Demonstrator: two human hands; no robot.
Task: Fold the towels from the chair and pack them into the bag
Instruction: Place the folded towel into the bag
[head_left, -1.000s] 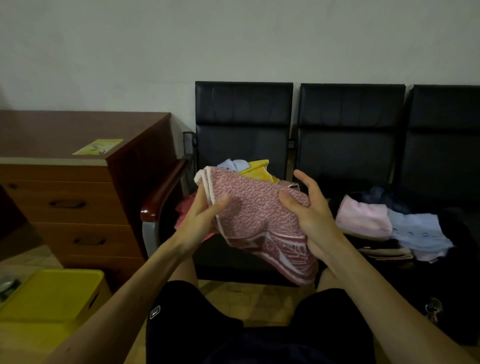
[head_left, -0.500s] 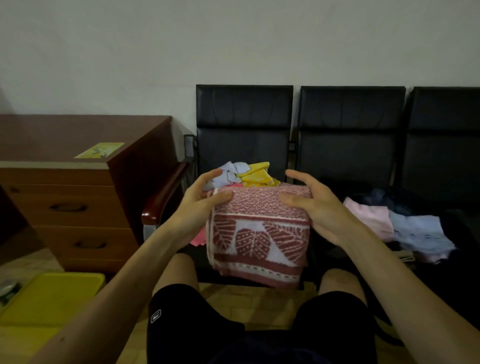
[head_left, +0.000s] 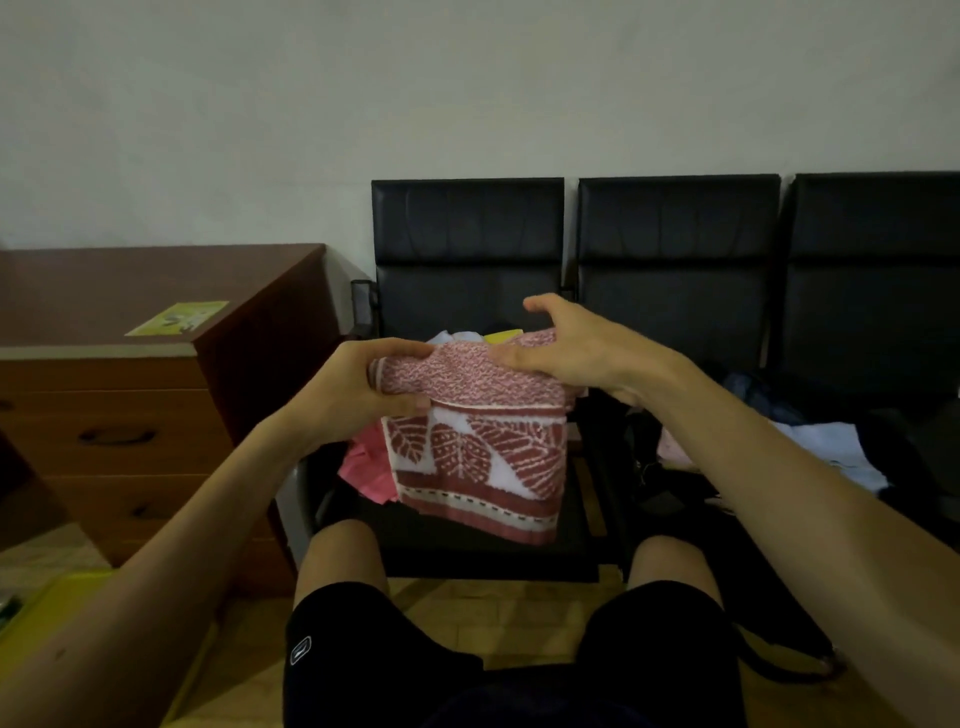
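Observation:
A red and white leaf-patterned towel (head_left: 475, 452) hangs folded in front of the left black chair (head_left: 467, 249). My left hand (head_left: 358, 384) grips its upper left corner, thumb on top and fingers curled under. My right hand (head_left: 576, 348) holds the upper right edge, thumb on the front and fingers reaching over the top. Behind the towel, a pile of pink, pale blue and yellow towels (head_left: 363, 462) lies on the chair seat. On the seats to the right sits a dark bag (head_left: 893, 447) with folded pale blue cloth (head_left: 836, 447) in it.
A wooden drawer cabinet (head_left: 119, 405) with a yellow leaflet (head_left: 179, 318) on top stands to the left. A yellow box (head_left: 57, 597) sits on the floor at lower left. My knees in black shorts are at the bottom, close to the chair's front edge.
The towel has been raised a little and its top folded over. My left hand closed onto the left corner and my right hand moved up over the top edge.

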